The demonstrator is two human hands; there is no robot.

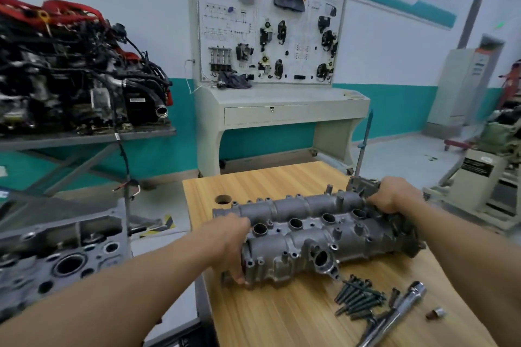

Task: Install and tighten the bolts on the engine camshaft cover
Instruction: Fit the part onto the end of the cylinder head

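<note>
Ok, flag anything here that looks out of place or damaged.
No damage or spill shows. The camshaft cover sits askew on the table, one end near its left edge, left hand and right hand gripping it. Bolts lie heaped.

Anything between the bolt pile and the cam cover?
Nothing visible. The bolts lie on bare wood right beside the camshaft cover; the ratchet lies past them. The left hand and right hand grip the cover's ends.

White-teal walls point(394, 51), wooden table point(267, 183), grey floor point(408, 155)
</note>
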